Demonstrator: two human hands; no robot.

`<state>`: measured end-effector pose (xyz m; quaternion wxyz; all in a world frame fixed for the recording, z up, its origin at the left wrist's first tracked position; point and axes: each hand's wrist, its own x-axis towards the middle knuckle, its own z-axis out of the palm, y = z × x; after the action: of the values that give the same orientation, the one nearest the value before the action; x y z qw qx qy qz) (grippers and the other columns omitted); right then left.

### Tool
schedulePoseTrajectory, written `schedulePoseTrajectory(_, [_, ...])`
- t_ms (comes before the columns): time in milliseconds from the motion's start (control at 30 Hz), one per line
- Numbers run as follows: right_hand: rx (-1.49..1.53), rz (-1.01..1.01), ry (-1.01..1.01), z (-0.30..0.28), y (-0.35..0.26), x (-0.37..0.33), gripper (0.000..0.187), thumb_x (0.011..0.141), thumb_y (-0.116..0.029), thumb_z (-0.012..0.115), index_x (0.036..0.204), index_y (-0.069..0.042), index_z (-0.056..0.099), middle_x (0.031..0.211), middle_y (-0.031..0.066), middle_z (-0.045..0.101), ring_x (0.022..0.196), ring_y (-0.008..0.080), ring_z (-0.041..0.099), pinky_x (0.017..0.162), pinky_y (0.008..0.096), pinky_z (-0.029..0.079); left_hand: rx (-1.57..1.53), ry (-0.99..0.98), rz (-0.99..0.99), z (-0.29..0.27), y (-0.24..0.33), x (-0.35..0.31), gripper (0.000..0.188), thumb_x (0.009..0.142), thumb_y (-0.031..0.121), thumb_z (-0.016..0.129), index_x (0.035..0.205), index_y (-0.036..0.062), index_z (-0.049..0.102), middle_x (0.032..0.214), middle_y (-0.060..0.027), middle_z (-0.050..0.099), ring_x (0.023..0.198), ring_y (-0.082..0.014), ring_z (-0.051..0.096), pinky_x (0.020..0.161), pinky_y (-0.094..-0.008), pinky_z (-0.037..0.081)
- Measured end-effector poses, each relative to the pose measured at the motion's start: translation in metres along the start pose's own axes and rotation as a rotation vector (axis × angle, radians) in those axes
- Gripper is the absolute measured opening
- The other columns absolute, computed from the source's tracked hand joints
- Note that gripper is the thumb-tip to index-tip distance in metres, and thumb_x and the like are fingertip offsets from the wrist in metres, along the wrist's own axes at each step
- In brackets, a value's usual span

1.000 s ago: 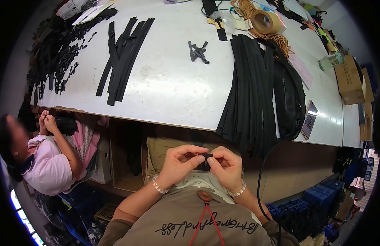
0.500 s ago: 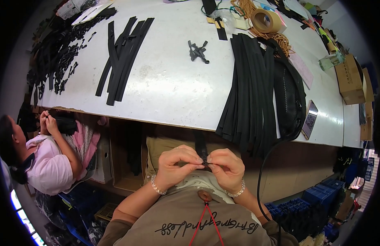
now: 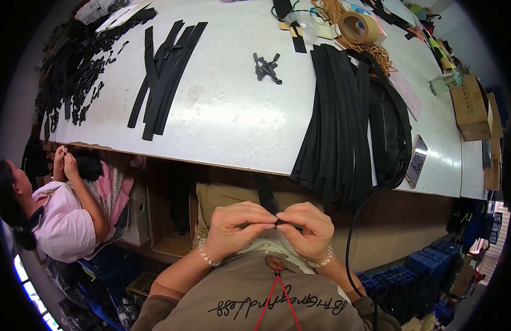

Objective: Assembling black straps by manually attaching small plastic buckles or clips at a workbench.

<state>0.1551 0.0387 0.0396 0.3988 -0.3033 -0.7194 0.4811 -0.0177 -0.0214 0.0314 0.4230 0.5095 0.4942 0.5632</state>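
My left hand (image 3: 238,227) and my right hand (image 3: 307,228) meet in front of my body, just off the table's near edge. Thumbs and forefingers of both pinch the end of a black strip (image 3: 266,194), whose length runs away from me under the table edge. A tiny dark piece shows between the fingertips; its shape is mostly hidden. Beyond my hands, a small pile of black plastic pieces (image 3: 266,69) lies on the white table (image 3: 233,121). Long black strips are bunched at the right (image 3: 334,121), with a few more strips (image 3: 166,88) to the left.
A black mesh bag (image 3: 389,132) and a phone (image 3: 417,160) lie on the right. Farther back are a tape roll (image 3: 357,27), tan cord and a cardboard box (image 3: 471,107). Many small black parts (image 3: 90,77) cover the far left. A co-worker (image 3: 65,215) sits at left.
My hands have shifted slightly, the right one a little to the right and turned. Both still pinch the strip's end. The co-worker's hands have risen slightly.
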Motion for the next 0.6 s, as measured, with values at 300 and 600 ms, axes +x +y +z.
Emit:
schedulePoseTrajectory(300, [-0.047, 0.011, -0.006, 0.000, -0.010, 0.001, 0.020, 0.068, 0.003, 0.073, 0.086, -0.001, 0.067, 0.078, 0.0089, 0.064, 0.065, 0.0162, 0.062, 0.055, 0.0241, 0.048, 0.087, -0.018, 0.045, 0.000, -0.001, -0.003, 0.015, 0.070, -0.004, 0.068, 0.083, 0.0027, 0.065, 0.081, -0.0080, 0.067, 0.072, -0.0187, 0.065, 0.063, -0.0265, 0.051])
schedulePoseTrajectory(600, [-0.048, 0.031, -0.007, 0.002, -0.014, 0.003, 0.018, 0.067, 0.004, 0.072, 0.084, -0.001, 0.067, 0.077, 0.0087, 0.064, 0.064, 0.0168, 0.062, 0.056, 0.0243, 0.048, 0.055, 0.087, 0.080, 0.011, -0.009, -0.010, 0.012, 0.071, -0.005, 0.066, 0.081, 0.0012, 0.064, 0.077, -0.0097, 0.065, 0.068, -0.0192, 0.062, 0.060, -0.0258, 0.048])
